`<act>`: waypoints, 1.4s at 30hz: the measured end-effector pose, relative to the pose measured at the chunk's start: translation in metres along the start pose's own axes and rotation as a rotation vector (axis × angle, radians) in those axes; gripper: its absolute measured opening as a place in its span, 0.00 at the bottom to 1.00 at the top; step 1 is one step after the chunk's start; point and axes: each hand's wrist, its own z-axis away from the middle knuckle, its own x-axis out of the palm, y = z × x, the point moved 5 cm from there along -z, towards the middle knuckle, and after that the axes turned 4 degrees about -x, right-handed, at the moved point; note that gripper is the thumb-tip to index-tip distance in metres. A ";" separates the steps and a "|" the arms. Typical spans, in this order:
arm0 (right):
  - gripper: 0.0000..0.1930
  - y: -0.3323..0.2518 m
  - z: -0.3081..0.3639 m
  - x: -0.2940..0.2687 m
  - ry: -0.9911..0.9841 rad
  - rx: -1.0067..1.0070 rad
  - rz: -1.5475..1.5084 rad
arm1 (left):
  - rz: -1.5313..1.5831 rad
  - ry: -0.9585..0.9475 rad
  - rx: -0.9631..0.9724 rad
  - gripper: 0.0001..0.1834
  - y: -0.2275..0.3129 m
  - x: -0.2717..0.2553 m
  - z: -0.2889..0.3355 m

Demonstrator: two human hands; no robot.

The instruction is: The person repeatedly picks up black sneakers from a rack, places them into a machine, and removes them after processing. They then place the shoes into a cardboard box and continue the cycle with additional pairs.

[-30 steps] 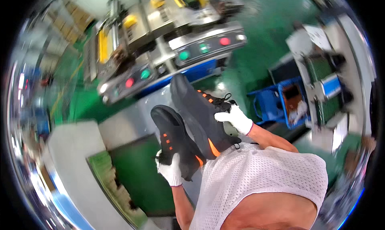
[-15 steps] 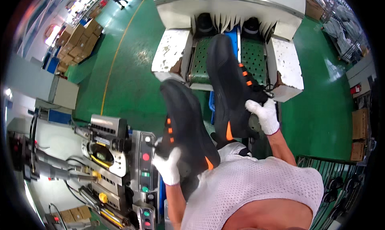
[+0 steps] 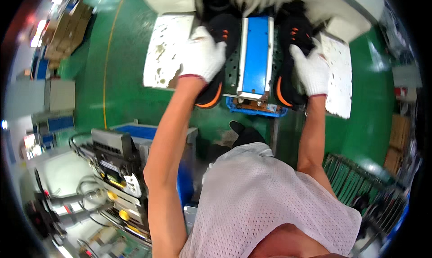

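Observation:
Two black shoes with orange accents stand upright, soles down, on the two belts of a conveyor, toes pointing into the machine. White-gloved, my left hand [image 3: 202, 55] wraps the outer side of the left shoe [image 3: 227, 30]. My right hand [image 3: 311, 71], also gloved, grips the right shoe [image 3: 285, 73] with the thumb over its upper; its other fingers are partly hidden. A blue strip in a metal frame [image 3: 255, 55] runs between the belts. Part of the green perforated belt [image 3: 231, 75] shows beside the left shoe.
The white machine hood [image 3: 333, 1] with its hanging fringe spans the far side. White worn side panels [image 3: 164, 51] flank the belts. Below the conveyor end sits a blue crate [image 3: 256, 109]. A press machine [image 3: 117, 168] stands at left, a metal rack [image 3: 348, 179] at right.
Both shoes have gone from being held soles-up near my body to resting soles-down on the belts. My arms have stretched forward, and the view has shifted.

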 end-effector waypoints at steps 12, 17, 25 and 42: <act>0.30 -0.095 0.107 0.000 0.190 -0.782 -0.689 | 0.546 0.741 0.378 0.38 -0.012 -0.024 0.166; 0.29 -0.175 0.289 0.137 -0.956 -0.847 -0.777 | 0.476 0.385 -0.368 0.28 -0.163 0.066 0.401; 0.29 -0.194 0.526 0.215 -1.489 -0.988 -0.760 | 0.401 0.589 -1.507 0.27 -0.201 0.188 0.863; 0.45 -0.554 0.637 0.343 -0.720 -1.450 -0.155 | 0.842 0.875 -2.212 0.21 -0.083 0.301 0.935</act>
